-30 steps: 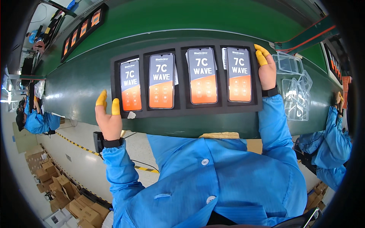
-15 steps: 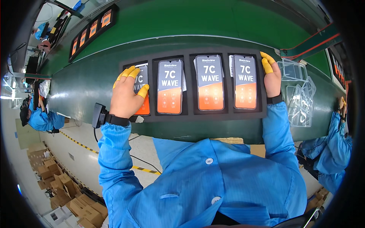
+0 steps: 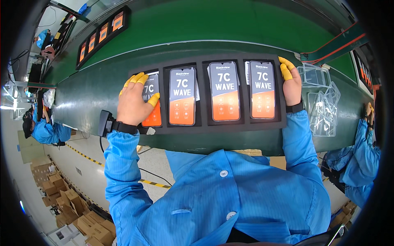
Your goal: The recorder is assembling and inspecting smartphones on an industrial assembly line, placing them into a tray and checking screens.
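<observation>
A dark foam tray [image 3: 202, 98] lies on the green bench in front of me. Its four-sided pockets hold several smartphones with grey and orange printed fronts, among them one phone at the middle right [image 3: 224, 92] and one at the right [image 3: 262, 90]. My left hand [image 3: 134, 100], in yellow finger cots, is closed on the tray's left end; its thumb lies over the leftmost phone [image 3: 152, 117] and partly hides it. At the other end, my right hand [image 3: 291, 84] grips the tray's right edge with its cot-covered fingers bent over the far corner.
Clear plastic cases [image 3: 322, 108] lie in a pile right of my right hand. Beyond the bench runs a green belt [image 3: 230, 24], carrying another dark tray [image 3: 100, 35] at far left. Co-workers in blue sit at left [image 3: 47, 130] and right [image 3: 359, 168]. Cardboard boxes [image 3: 88, 221] stand on the floor.
The foam tray and both hands have shifted very slightly left and toward me. My grip looks the same, and the view itself has moved a little.
</observation>
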{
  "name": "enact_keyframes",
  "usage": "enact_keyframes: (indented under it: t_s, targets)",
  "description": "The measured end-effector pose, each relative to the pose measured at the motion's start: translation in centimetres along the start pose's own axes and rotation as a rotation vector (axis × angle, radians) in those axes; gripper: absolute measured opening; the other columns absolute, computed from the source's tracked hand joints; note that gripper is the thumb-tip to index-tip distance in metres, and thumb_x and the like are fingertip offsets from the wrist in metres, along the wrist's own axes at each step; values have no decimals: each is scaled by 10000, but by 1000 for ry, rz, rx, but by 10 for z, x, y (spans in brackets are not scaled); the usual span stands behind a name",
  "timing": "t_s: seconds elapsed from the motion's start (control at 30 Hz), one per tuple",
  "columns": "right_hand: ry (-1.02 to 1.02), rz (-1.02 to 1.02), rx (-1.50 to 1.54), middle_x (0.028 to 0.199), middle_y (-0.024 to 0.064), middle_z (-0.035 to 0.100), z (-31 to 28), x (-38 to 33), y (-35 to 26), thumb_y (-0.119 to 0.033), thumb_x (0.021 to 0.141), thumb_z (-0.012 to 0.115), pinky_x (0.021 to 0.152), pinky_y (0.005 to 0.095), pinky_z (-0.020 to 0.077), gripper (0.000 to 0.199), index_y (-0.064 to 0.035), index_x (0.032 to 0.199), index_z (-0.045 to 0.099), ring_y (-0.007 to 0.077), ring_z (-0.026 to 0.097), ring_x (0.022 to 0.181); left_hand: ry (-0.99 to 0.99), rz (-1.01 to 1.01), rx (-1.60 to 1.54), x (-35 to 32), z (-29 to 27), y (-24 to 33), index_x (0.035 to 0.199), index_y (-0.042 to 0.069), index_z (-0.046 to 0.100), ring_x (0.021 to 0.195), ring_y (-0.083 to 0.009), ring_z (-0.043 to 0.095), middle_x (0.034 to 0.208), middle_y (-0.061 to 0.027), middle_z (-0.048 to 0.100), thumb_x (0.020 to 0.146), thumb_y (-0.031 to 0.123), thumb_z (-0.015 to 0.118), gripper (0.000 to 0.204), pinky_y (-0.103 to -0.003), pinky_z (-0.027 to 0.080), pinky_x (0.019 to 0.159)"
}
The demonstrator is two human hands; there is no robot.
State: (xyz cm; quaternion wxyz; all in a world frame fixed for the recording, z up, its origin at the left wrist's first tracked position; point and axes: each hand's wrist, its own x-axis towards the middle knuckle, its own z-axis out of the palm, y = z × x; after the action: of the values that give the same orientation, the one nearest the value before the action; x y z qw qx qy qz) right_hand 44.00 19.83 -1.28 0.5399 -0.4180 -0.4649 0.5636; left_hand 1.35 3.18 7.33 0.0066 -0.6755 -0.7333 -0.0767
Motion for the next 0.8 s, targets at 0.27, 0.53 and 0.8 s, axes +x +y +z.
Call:
enact_keyframes:
  t_s: [0.27, 0.53, 0.8]
  targets:
    - [7, 14, -8, 1150, 54, 668, -2, 1, -1, -118, 1024, 524, 876, 238, 503, 268, -2, 1250, 609, 110, 629, 987, -32, -81, -8, 2, -1, 5, 1307, 3, 555, 1317, -369, 459, 1382, -166, 535, 799, 279, 758, 613, -446, 380, 1097]
    - [-1, 19, 34, 1140, 56, 671, 1, 3, -2, -96, 1017, 529, 871, 236, 502, 255, -1, 1237, 615, 110, 629, 982, 260, -68, -198, -11, 14, -11, 1310, -17, 540, 1265, -363, 505, 1382, -193, 530, 841, 116, 732, 524, -399, 396, 1076]
    - [-11, -86, -84, 1151, 54, 664, 5, -2, -3, -93, 1009, 539, 889, 243, 485, 260, -8, 1241, 616, 115, 612, 999, 237, -544, -983, -66, 45, -39, 1361, -67, 488, 1165, -206, 570, 1308, -161, 594, 1001, 115, 564, 410, -313, 449, 1006]
